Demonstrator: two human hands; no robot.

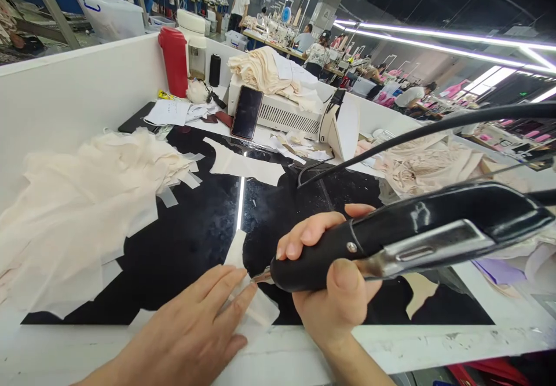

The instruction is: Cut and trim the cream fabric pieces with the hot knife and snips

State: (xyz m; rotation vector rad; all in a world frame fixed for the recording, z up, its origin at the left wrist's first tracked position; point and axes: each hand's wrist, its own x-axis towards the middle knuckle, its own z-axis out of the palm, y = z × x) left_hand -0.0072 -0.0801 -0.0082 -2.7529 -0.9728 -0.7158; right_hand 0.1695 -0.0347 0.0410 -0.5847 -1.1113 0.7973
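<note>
- The tool's tip (pixel 260 276) is mostly hidden where it meets your left fingertips; its form cannot be made out.
- The tool's (pixel 408 236) rear end runs out of view at the right edge, and its cable (pixel 417 134) arcs across the upper right.
- Your left forearm is cut off by the bottom edge; your right wrist leaves the frame there too.
- The strip (pixel 254 299) is partly covered by your left fingers, so its full outline is not visible.
- Your left hand (pixel 191 334) lies flat, palm down, fingers extended and together, pressing the strip onto the black surface (pixel 195 230) at the near edge of the table (pixel 434 339). It grasps nothing.
- Your right hand (pixel 330 282) is wrapped tight around the tool's black handle, thumb on the near side, fingers curled over the top, tip pointed left at the strip.
- The strip lies just in front of you, between both hands, touching the tip.
- A pile (pixel 73 212) of pale fabric sits at left, well apart from the strip.
- A white machine (pixel 286 114) stands at the back with a phone (pixel 247 113) leaning on it; a red bottle (pixel 174 62) stands beside the wall.
- Other people work at distant benches; details are too small to tell.
</note>
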